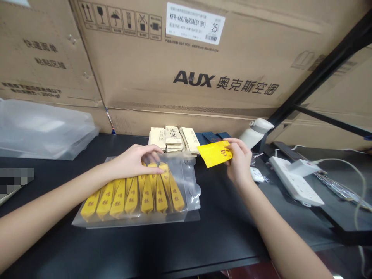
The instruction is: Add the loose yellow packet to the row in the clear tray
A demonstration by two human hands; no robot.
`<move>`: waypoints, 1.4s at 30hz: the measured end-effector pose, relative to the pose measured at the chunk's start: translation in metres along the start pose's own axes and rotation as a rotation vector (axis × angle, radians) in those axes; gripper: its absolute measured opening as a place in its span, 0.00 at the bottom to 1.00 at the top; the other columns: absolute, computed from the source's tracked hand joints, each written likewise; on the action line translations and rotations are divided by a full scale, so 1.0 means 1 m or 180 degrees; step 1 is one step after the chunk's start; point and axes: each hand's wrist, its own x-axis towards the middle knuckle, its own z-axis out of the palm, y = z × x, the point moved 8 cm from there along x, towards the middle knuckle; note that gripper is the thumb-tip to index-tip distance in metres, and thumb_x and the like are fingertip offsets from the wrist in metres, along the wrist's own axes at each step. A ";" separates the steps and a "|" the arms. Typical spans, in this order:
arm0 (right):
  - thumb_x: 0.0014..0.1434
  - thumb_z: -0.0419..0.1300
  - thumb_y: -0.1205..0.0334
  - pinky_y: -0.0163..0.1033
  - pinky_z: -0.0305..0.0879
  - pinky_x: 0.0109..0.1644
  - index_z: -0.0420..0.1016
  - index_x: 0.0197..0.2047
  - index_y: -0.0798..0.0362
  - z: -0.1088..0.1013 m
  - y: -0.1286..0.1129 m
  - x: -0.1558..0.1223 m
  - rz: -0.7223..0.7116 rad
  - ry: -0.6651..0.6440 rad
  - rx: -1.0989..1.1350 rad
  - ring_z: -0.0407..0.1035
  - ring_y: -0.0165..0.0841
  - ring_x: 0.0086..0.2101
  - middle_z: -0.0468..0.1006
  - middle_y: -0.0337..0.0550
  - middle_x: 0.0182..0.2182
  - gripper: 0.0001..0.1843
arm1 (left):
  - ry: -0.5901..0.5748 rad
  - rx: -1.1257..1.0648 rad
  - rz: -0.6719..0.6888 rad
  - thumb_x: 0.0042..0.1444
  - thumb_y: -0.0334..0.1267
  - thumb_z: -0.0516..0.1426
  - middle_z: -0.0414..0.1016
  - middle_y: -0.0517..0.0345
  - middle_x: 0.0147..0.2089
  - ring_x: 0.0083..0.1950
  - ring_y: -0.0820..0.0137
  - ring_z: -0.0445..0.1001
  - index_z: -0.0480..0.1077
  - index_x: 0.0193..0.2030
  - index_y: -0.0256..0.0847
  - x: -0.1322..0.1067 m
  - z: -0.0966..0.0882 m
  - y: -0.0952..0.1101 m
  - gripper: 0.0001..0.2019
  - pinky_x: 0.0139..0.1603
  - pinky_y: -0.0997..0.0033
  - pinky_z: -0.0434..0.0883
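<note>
My right hand pinches a flat yellow packet by its right end, above the table. The packet has dark red characters near the fingers. My left hand lies across the upper part of a frosted clear plastic bag, its thumb over the front and its fingers curled at the top edge; the fingertips are partly hidden. Inside the bag several yellow packets stand fanned side by side, with dark characters on their faces. The bag lies flat on the black table.
Cream packets stand in stacks at the back, with dark blue packets beside them. A white bottle and a power strip with a cable are on the right. Another plastic bag lies left. Large cardboard boxes wall the back.
</note>
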 end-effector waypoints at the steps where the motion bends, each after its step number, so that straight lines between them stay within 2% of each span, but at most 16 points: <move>1: 0.40 0.55 0.62 0.31 0.42 0.14 0.72 0.28 0.52 -0.001 0.000 0.002 0.0004 -0.0046 -0.0036 0.53 0.24 0.15 0.66 0.35 0.19 0.09 | 0.0022 0.0007 0.0000 0.47 0.55 0.64 0.82 0.57 0.40 0.40 0.65 0.79 0.71 0.49 0.43 0.000 -0.002 -0.001 0.25 0.38 0.68 0.75; 3: 0.41 0.55 0.62 0.32 0.46 0.16 0.72 0.28 0.52 -0.002 -0.002 0.005 -0.0126 -0.0143 -0.0151 0.56 0.26 0.16 0.68 0.36 0.20 0.08 | 0.0067 0.0021 -0.0014 0.47 0.55 0.64 0.82 0.57 0.40 0.39 0.65 0.80 0.71 0.48 0.43 0.001 -0.005 -0.003 0.25 0.38 0.68 0.75; 6: 0.43 0.56 0.63 0.34 0.58 0.23 0.73 0.29 0.52 -0.002 -0.013 0.005 -0.0703 -0.0238 -0.0506 0.64 0.30 0.23 0.72 0.39 0.24 0.08 | 0.0109 0.0018 -0.0038 0.46 0.55 0.65 0.82 0.56 0.40 0.39 0.65 0.80 0.71 0.48 0.42 0.001 -0.009 -0.006 0.26 0.37 0.68 0.75; 9: 0.45 0.55 0.63 0.36 0.62 0.30 0.74 0.31 0.52 0.004 -0.018 0.000 -0.1080 -0.0391 -0.1040 0.68 0.33 0.28 0.76 0.41 0.28 0.08 | 0.0119 0.0018 -0.0040 0.46 0.55 0.65 0.82 0.56 0.39 0.39 0.65 0.80 0.71 0.48 0.42 0.001 -0.011 -0.009 0.26 0.37 0.68 0.76; 13: 0.46 0.54 0.63 0.37 0.63 0.31 0.73 0.31 0.53 0.008 -0.017 -0.001 -0.1065 -0.0557 -0.1298 0.69 0.34 0.29 0.77 0.42 0.29 0.09 | 0.0124 0.0035 -0.0040 0.46 0.54 0.65 0.82 0.56 0.40 0.40 0.64 0.80 0.71 0.48 0.43 0.001 -0.012 -0.010 0.25 0.38 0.67 0.76; 19: 0.44 0.54 0.62 0.36 0.62 0.28 0.72 0.28 0.53 0.003 -0.017 0.010 -0.0972 -0.0581 -0.1360 0.67 0.33 0.26 0.75 0.41 0.25 0.08 | 0.0100 -0.0002 -0.0022 0.47 0.54 0.64 0.82 0.55 0.39 0.40 0.63 0.80 0.71 0.47 0.42 0.001 -0.011 -0.010 0.25 0.39 0.65 0.76; 25: 0.46 0.55 0.63 0.37 0.63 0.30 0.71 0.29 0.53 0.015 -0.010 0.001 -0.1041 -0.0913 -0.1826 0.66 0.32 0.27 0.73 0.40 0.26 0.06 | 0.0112 -0.0016 0.0014 0.48 0.54 0.63 0.82 0.55 0.40 0.40 0.62 0.80 0.71 0.47 0.43 0.001 -0.011 -0.008 0.23 0.40 0.64 0.77; 31: 0.47 0.55 0.62 0.36 0.61 0.29 0.71 0.28 0.53 0.010 -0.010 0.006 -0.1047 -0.0814 -0.1937 0.65 0.31 0.25 0.72 0.40 0.24 0.06 | 0.0036 -0.0043 0.0019 0.52 0.53 0.62 0.83 0.55 0.40 0.40 0.63 0.81 0.71 0.47 0.42 0.002 -0.009 -0.005 0.21 0.39 0.65 0.77; 38: 0.49 0.55 0.62 0.37 0.60 0.31 0.70 0.27 0.53 0.004 -0.007 0.015 -0.1120 -0.0839 -0.2503 0.66 0.33 0.26 0.73 0.40 0.23 0.05 | 0.0026 -0.0029 0.0024 0.54 0.53 0.60 0.83 0.54 0.40 0.41 0.63 0.81 0.71 0.48 0.41 0.002 -0.009 -0.004 0.20 0.41 0.64 0.77; 42: 0.49 0.55 0.63 0.38 0.61 0.32 0.70 0.28 0.53 0.009 -0.004 0.012 -0.1109 -0.1029 -0.2587 0.67 0.33 0.27 0.74 0.40 0.25 0.04 | -0.0003 0.0016 0.0054 0.55 0.52 0.59 0.83 0.55 0.39 0.40 0.64 0.81 0.71 0.47 0.42 0.002 -0.007 -0.003 0.19 0.40 0.65 0.76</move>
